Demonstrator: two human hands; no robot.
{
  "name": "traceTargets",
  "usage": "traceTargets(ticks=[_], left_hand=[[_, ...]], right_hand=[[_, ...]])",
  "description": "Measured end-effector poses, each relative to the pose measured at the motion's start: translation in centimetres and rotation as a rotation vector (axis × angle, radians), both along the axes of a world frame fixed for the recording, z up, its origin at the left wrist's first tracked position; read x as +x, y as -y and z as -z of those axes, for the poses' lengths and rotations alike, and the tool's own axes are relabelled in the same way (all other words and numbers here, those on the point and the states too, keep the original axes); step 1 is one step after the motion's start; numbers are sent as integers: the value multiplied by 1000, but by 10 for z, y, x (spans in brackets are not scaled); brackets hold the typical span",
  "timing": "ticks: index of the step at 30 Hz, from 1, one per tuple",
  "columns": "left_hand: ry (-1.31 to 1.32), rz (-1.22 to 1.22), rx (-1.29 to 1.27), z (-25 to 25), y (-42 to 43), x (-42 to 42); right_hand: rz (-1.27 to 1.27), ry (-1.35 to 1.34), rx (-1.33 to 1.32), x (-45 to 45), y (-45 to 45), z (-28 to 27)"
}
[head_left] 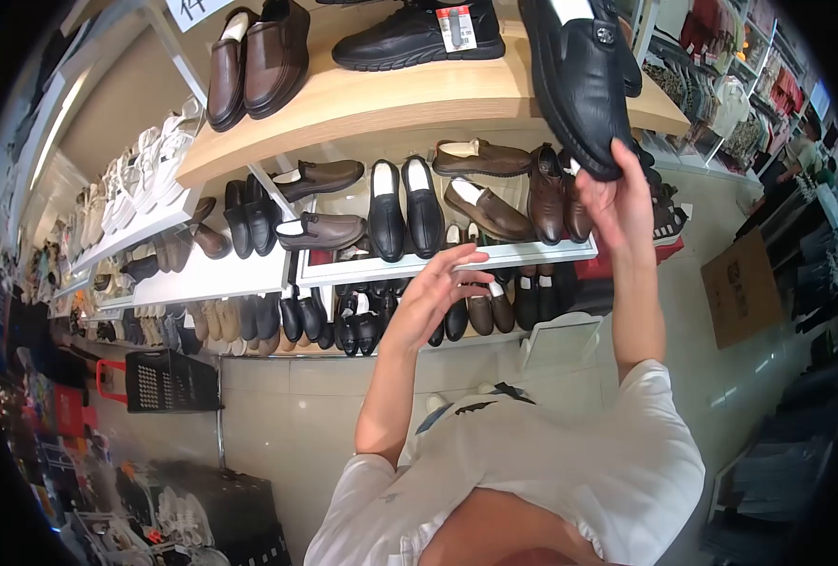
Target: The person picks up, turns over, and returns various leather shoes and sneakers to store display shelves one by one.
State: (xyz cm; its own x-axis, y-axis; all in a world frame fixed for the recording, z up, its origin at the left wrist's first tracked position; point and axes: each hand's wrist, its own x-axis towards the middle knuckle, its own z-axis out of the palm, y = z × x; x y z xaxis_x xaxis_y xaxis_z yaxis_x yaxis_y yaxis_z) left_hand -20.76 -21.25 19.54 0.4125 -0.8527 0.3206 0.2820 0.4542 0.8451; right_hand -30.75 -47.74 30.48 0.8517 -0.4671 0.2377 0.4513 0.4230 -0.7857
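My right hand (619,196) is at the toe of a black leather shoe (584,90) at the upper right, thumb and fingers around its tip. The shoe has a metal ornament and white stuffing, and it overlaps the edge of the wooden shelf (390,108). Another dark shoe shows partly behind it. My left hand (438,288) hangs in front of the lower shelf with its fingers apart and nothing in it. Nearest to that hand is a pair of black loafers (405,209) with white stuffing. Brown shoes (487,209) stand to their right.
Brown loafers (273,61) and a black sneaker (419,40) with a tag are on the wooden shelf. White shoes (150,165) line the left shelf. A black basket (172,380) and a cardboard box (741,288) stand on the floor. Clothes hang at the right.
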Motion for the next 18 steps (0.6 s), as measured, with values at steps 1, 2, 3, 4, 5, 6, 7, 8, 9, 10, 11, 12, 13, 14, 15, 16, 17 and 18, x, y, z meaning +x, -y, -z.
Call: traceTargets(ticks=[1,2,3,4,5,6,7,8,9,10,11,12,13,14,15,16,17,18], left_hand=[[-29,22,12,1,3,-5],[15,32,51,3,5,-8],[54,45,93,5,5,-11],[53,38,87,8,3,-15],[55,30,130,10,2,-17],[57,22,173,11,1,-20],[59,18,166,13,1,-21],[50,-16,203,14,0,-21],[38,-49,243,16,-2,-21],[21,-62,254,20,-2,-20],[27,-59,250,21,-1,-18],[-4,-61,259,23,-2,-18],[-39,-62,270,26,-1,-20],[-60,-60,262,28,1,-20],[-56,-55,261,29,5,-19],[-70,-50,273,31,7,-20],[-84,-46,285,32,10,-21],[-85,-41,289,33,12,-21]], right_hand=[[34,0,-1,11,8,-17],[59,-5,4,23,19,-30],[87,-15,11,34,32,-40],[70,-30,-21,46,48,-48],[56,-41,-53,57,66,-57],[-21,-54,-54,69,85,-64],[-25,-50,-61,80,90,-72],[-11,-68,-8,90,96,-77],[3,-89,47,97,101,-80],[-19,-100,70,101,109,-84],[-16,-94,66,105,116,-86],[-60,-171,56,105,119,-87],[-103,-252,48,104,121,-86],[-137,-270,87,103,125,-87],[-53,-243,120,100,111,-89],[-122,-224,123,97,113,-88],[-191,-205,127,94,115,-87],[-187,-206,132,91,112,-85]])
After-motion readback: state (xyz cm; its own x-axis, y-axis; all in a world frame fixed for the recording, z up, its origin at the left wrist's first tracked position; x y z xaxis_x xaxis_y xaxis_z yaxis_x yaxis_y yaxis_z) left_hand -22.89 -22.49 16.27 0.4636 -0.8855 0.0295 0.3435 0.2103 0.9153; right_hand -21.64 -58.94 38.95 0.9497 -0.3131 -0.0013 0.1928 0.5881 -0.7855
